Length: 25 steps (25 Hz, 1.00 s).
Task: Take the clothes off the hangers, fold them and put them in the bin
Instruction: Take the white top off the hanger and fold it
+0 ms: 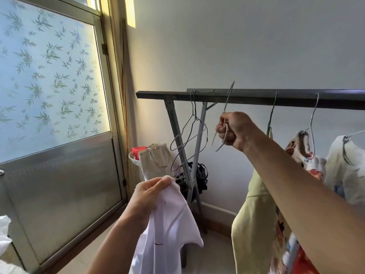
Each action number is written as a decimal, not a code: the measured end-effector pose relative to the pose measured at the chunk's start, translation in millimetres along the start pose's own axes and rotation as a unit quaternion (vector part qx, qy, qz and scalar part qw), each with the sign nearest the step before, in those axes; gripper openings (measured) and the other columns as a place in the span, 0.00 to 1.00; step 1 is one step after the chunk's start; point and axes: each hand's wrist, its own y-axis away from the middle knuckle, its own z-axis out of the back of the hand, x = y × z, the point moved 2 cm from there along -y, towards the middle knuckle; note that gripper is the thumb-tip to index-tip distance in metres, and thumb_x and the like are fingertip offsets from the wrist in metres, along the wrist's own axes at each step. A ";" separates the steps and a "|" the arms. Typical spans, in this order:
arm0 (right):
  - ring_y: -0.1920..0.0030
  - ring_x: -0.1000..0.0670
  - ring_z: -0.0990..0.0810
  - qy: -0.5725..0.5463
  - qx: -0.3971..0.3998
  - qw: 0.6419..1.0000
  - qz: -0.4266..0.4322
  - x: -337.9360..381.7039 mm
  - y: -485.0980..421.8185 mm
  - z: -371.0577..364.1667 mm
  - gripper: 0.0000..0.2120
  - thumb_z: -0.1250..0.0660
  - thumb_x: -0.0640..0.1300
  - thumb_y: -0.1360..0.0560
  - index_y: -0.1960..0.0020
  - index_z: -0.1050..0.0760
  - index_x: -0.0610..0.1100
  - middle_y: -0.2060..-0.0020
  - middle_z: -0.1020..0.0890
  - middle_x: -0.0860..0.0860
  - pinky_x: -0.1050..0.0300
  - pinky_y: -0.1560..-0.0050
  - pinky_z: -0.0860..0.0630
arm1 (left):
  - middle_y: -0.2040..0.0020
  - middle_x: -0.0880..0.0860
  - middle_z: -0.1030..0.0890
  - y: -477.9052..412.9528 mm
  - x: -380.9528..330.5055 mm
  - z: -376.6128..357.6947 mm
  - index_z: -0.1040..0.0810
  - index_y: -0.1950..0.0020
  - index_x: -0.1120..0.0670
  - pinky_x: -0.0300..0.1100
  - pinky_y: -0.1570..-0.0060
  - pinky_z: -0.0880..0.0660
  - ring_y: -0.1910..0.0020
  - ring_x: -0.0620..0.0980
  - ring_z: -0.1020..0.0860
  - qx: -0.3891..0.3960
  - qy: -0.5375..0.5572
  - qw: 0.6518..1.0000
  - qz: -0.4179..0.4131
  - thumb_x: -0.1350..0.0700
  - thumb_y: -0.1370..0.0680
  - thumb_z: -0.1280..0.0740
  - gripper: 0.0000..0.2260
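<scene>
My left hand [150,191] grips a white garment [167,230] by its top edge; the cloth hangs down in front of me. My right hand [234,129] holds a bare wire hanger [227,107] by its neck, its hook raised just in front of the dark metal rail [246,97]. Two empty wire hangers [189,135] hang at the rail's left end. To the right, a pale yellow garment [254,224], a patterned garment [308,155] and a cream garment [347,167] hang on hangers. No bin is in view.
A frosted glass door [49,86] with a leaf pattern fills the left side. In the corner behind the rack's legs [177,135] stand a beige cloth bag [156,161], a white basket with something red, and dark items. White fabric lies at the far left edge.
</scene>
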 end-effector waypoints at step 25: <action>0.58 0.56 0.21 0.291 0.136 0.910 0.262 -90.9 52.6 -96.4 0.06 0.35 0.47 0.21 0.49 0.25 0.45 0.60 0.21 0.53 0.58 0.57 0.21 | 0.52 0.57 0.14 18.1 -31.9 22.7 0.16 0.45 0.58 0.40 0.62 0.20 0.56 0.50 0.16 0.001 0.104 0.993 -0.056 0.61 0.22 0.33 0.09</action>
